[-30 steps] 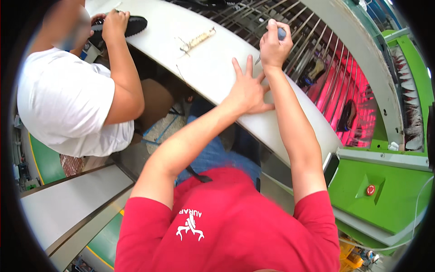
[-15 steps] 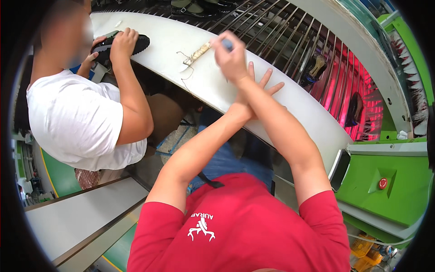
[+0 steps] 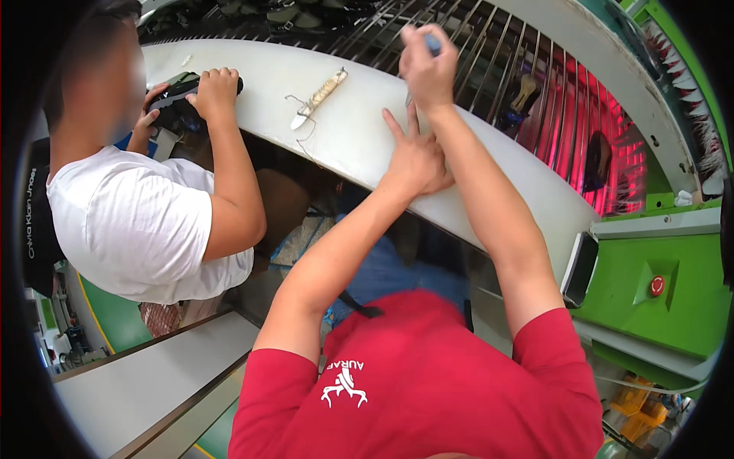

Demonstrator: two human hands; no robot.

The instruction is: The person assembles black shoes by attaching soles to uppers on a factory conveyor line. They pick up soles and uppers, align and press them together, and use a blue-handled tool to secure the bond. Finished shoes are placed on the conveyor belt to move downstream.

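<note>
My left hand (image 3: 419, 161) lies flat on the white tabletop (image 3: 359, 130), with two fingers stretched out and apart; my right forearm hides part of its far side. Just beyond it, my right hand (image 3: 430, 73) is raised in a fist around a blue-handled tool (image 3: 433, 44). The handle end shows above the fist, and a thin metal tip shows below it, close to my left fingertips; its exact kind is unclear. To the left on the tabletop lies a knife-like tool (image 3: 329, 89) with a cream wrapped handle, a pale rounded blade and loose thread or wire.
On the left a person in a white shirt (image 3: 130, 222) holds a black shoe (image 3: 180, 92). Beyond the tabletop runs a metal-bar rack (image 3: 489, 61) with shoes and red-lit bars. At right stands a green machine (image 3: 623, 321) with a red button (image 3: 657, 285).
My left hand has turned, its fingers now pointing forward and left instead of right. My right hand has moved forward and right, and my forearms no longer cross at the wrist.
</note>
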